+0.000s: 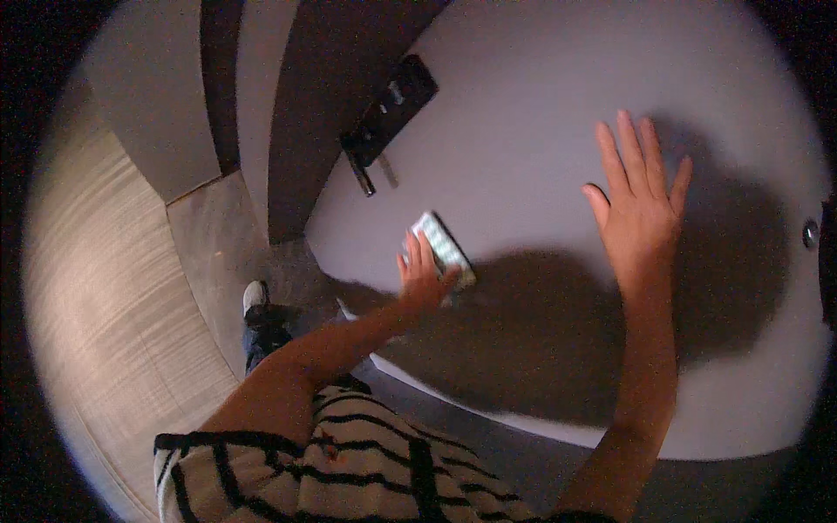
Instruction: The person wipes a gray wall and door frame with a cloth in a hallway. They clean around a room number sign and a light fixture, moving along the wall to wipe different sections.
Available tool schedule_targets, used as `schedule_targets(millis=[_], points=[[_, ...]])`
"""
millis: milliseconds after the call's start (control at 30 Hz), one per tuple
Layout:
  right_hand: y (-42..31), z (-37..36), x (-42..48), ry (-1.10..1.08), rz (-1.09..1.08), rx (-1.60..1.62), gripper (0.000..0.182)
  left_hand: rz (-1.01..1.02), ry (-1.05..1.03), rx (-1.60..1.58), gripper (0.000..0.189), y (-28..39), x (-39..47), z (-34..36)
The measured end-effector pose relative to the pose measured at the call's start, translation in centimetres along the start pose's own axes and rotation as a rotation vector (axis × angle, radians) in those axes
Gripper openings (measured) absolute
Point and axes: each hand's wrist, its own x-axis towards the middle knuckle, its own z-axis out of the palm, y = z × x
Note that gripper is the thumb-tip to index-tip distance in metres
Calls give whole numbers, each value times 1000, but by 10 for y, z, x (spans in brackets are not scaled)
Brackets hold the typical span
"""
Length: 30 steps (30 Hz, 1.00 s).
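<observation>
A folded light-coloured cloth (pixel 439 243) with a faint pattern lies against the white door panel (pixel 523 163). My left hand (pixel 422 278) holds it there, fingers laid over its face and thumb along its near side. Higher on the picture's right, my right hand (pixel 641 209) is spread over the same panel with nothing in it. Its palm faces the panel, though I cannot tell whether it presses on it. A dark shadow covers the panel around both arms.
Beyond my left hand, a black lock plate (pixel 399 101) carries a lever handle (pixel 363 176). A round metal fitting (pixel 811 234) sits at the far right. A dark door frame (pixel 314 118) borders the panel. Left are the wood-look floor (pixel 111 287) and my shoe (pixel 255 297).
</observation>
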Motion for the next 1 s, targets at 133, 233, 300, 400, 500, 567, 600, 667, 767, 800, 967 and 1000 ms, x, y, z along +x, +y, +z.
schedule_targets(millis=[133, 233, 300, 400, 500, 567, 600, 667, 767, 800, 967, 1000], points=[[-22, 13, 15, -38, 12, -15, 74, 282, 294, -178, 99, 47, 7, 7], [-32, 16, 25, -65, -62, 10, 74, 370, 290, -144, 88, 112, 57, -57], [-45, 19, 28, -110, -106, 33, 75, 452, 440, -106, 81, 105, 89, -64], [-48, 22, 24, -152, -105, 14, 75, 177, 537, -228, 72, 37, 90, -30], [-54, 24, 27, -148, -104, -30, 76, -427, 515, -583, 65, -57, 53, 42], [-56, 29, 25, -160, -93, -1, 77, -674, 400, -600, 67, -65, 20, 67], [-57, 30, 26, -162, -86, 11, 77, -465, 462, -520, 71, -53, 10, 76], [-60, 35, 29, -147, -90, 10, 78, -51, 536, -357, 78, -23, 18, 77], [-57, 39, 25, -138, -89, 29, 78, 559, 380, -85, 77, 64, 54, -13], [-57, 39, 25, -134, -89, 36, 78, 628, 388, -88, 75, 71, 70, -28], [-58, 41, 21, -185, -87, -17, 76, 308, 554, -166, 66, 24, 118, -39], [-57, 39, 22, -197, -91, -32, 74, 149, 582, -290, 66, 1, 112, -27]])
